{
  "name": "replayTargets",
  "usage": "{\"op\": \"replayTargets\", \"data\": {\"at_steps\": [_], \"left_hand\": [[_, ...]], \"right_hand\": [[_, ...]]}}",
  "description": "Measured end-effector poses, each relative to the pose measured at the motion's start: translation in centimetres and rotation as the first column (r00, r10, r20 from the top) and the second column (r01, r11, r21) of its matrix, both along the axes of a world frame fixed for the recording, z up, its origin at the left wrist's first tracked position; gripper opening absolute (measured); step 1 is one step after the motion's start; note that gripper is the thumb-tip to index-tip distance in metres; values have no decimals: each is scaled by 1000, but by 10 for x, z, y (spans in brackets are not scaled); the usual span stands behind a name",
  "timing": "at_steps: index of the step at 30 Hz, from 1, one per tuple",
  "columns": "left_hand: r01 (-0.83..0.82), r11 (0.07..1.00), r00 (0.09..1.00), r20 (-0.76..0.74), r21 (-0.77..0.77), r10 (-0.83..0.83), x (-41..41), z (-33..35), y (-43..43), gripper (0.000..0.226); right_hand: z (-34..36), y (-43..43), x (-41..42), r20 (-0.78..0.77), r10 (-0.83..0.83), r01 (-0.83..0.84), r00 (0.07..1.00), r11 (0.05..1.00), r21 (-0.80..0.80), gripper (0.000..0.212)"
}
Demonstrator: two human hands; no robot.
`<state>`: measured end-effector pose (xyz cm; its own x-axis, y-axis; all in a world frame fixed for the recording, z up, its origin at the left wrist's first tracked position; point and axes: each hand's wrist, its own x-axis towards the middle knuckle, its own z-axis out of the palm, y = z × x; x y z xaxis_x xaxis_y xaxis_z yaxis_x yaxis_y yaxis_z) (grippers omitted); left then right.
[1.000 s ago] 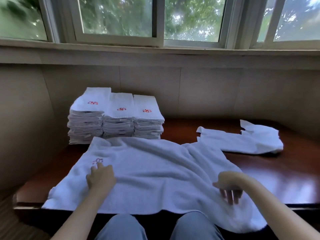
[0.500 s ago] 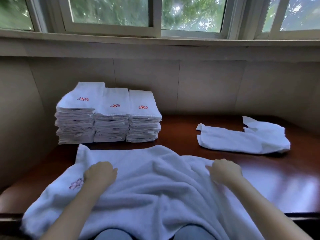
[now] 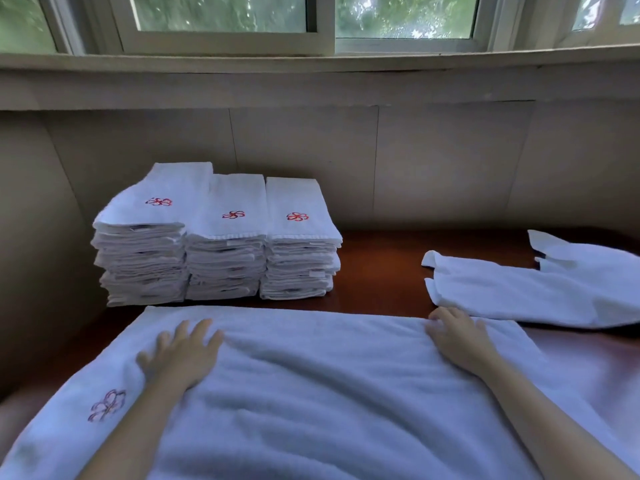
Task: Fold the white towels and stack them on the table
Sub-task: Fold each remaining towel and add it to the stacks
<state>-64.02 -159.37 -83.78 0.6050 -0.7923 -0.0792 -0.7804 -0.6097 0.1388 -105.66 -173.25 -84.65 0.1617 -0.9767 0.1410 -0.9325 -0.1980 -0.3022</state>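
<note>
Because the towel [image 3: 311,393], spread on the table [image 3: 381,268] just in front of the stacks [image 3: 225,244], likely needs flattening to fold cleanly, left hand [image 3: 180,358] and right hand [image 3: 457,337] press it, fingers straight, gripping nothing.

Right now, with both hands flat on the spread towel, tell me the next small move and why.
Probably sweep the left hand and right hand outward along the towel to flatten it. Both lie open near its far edge, and soft ridges run across the cloth between them, so a fold made now would likely trap creases.
</note>
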Motion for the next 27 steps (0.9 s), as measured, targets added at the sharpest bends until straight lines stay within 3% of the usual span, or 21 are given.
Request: {"op": "replayTargets", "data": {"at_steps": [3,6,9,10,12,14,15,16,18,21,23,27], "left_hand": [[11,995,993,122,-96,1,11,9,-19,30],[70,985,994,94,-160,-56,31,17,-44,15],[195,971,974,-85,-141,-208,53,22,-61,41],[226,971,966,-112,-84,-234,60,27,-65,43],[263,961,958,-142,89,-249,70,42,-68,25],[284,931,957,-126,229,-261,81,58,-67,18],[291,927,957,-74,236,-282,86,66,-66,23],[290,937,954,17,197,-299,89,72,-63,25],[314,949,917,269,-36,-293,90,82,-56,27],[403,825,833,532,-396,-152,81,89,-41,24],[429,782,810,576,-452,-112,72,84,-28,21],[289,858,874,483,-425,-55,56,53,8,18]], "right_hand": [[1,-21,-1,-9,78,-79,997,988,-135,17],[4,-34,5,40,85,-73,996,969,-235,7],[10,-44,13,63,26,-7,998,961,-278,14],[12,-46,16,25,12,-5,1000,966,-258,21],[17,-50,19,-108,-1,-24,994,973,-231,35],[19,-53,21,-382,-5,-104,924,959,-264,39],[22,-53,23,-482,-35,-118,875,952,-283,36],[24,-53,24,-482,-83,-86,872,944,-319,32],[35,-51,28,-255,-210,90,944,907,-411,23],[59,-45,31,246,-274,356,930,842,-406,19],[70,-33,33,413,-245,398,877,852,-340,23],[46,12,31,546,-256,410,798,894,-180,27]]}}
